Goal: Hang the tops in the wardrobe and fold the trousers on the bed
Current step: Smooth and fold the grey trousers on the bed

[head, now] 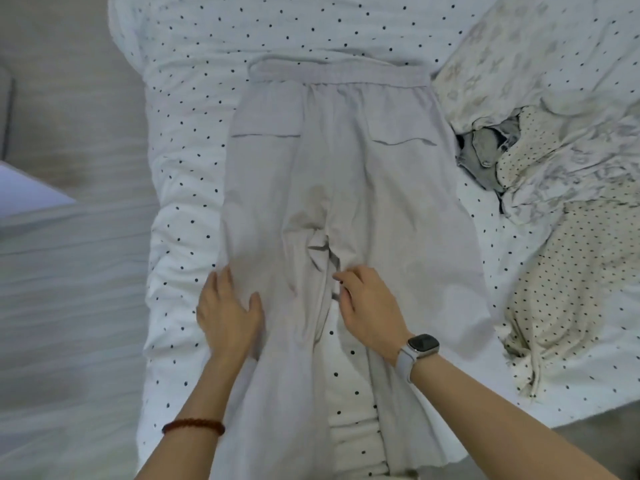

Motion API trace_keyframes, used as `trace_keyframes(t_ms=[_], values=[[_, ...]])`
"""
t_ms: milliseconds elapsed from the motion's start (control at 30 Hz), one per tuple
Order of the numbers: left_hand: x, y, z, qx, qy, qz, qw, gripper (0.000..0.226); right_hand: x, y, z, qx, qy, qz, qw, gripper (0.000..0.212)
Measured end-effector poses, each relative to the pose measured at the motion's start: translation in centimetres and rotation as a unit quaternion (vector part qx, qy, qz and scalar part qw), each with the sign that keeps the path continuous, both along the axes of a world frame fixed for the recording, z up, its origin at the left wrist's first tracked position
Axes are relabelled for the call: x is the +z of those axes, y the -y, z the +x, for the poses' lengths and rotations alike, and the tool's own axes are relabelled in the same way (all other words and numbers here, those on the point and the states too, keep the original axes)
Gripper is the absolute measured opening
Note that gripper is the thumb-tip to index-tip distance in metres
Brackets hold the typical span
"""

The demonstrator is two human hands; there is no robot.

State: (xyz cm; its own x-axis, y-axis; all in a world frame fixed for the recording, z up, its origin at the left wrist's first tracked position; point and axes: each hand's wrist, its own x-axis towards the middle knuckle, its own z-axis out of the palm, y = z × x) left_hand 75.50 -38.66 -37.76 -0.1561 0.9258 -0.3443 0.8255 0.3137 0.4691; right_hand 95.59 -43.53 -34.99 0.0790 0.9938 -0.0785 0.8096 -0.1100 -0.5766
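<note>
Dim, flat light; soft blur; wide-angle edge bending

Bed (180,188) fills the middle and right of the view, covered by a white sheet with small dark dots; sheet rumpled along its left edge. Crumpled quilt (571,109) lies at right, cream with a faded pale pattern on one face and dark dots on the other. Floor (69,306) at left is pale grey with faint streaks. A white flat corner (27,188) juts in at the left edge; what it is cannot be told. Light is soft and even, with weak shadows.
</note>
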Motion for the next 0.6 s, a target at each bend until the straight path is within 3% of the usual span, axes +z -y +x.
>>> trace_keyframes(t_ms=[100, 167, 300, 367, 433, 533, 600], values=[[-0.6, 3.2, -4.2, 0.083, 0.055, -0.155, 0.983, 0.087, -0.5, 1.0, -2.8, 0.023, -0.053, -0.024, 0.998, 0.041], [0.3, 4.0, -5.1, 0.105, 0.094, -0.184, 0.973, 0.069, -0.7, 1.7, -4.4, 0.025, -0.088, -0.059, 0.994, 0.035], [3.2, 6.0, -4.4, 0.051, 0.075, -0.064, 0.994, 0.029, -0.2, 2.3, -7.1, -0.070, -0.234, -0.158, 0.957, 0.026], [4.6, 8.1, -2.8, -0.049, 0.056, -0.005, 0.997, 0.031, 1.2, 1.8, -6.9, -0.111, -0.308, -0.188, 0.926, 0.024], [5.3, 10.5, -1.1, -0.134, 0.108, 0.007, 0.985, 0.043, 2.9, 1.3, -6.3, -0.129, -0.411, -0.265, 0.863, 0.028], [5.5, 13.5, 1.1, -0.169, 0.188, 0.016, 0.967, 0.040, 3.7, 1.4, -6.5, -0.096, -0.377, -0.376, 0.841, 0.026], [5.2, 15.2, 1.5, -0.147, 0.193, 0.036, 0.969, 0.037, 2.9, 1.0, -7.2, -0.134, -0.359, -0.371, 0.846, 0.016]])
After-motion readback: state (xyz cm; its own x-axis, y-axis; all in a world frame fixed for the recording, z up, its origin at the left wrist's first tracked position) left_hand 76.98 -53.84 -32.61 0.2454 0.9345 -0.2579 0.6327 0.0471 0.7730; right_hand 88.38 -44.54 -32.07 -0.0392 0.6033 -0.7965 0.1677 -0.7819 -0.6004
